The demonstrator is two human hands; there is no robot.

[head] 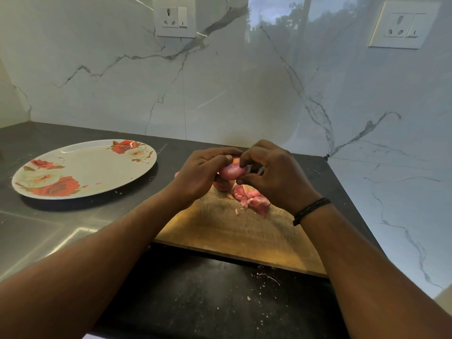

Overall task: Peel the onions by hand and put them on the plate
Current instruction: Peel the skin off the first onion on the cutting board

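Observation:
A small pink onion is held just above the far end of a wooden cutting board. My left hand grips its left side with fingers curled over the top. My right hand pinches its right end between thumb and fingertips. Under my hands another onion lies on the board, and pink peel pieces lie beside it. A white plate with red roses sits to the left on the dark counter, with no onion on it.
The marble wall runs close behind the board and along the right side, with two socket plates high up. The black counter near me carries small peel scraps. A steel surface lies at the lower left.

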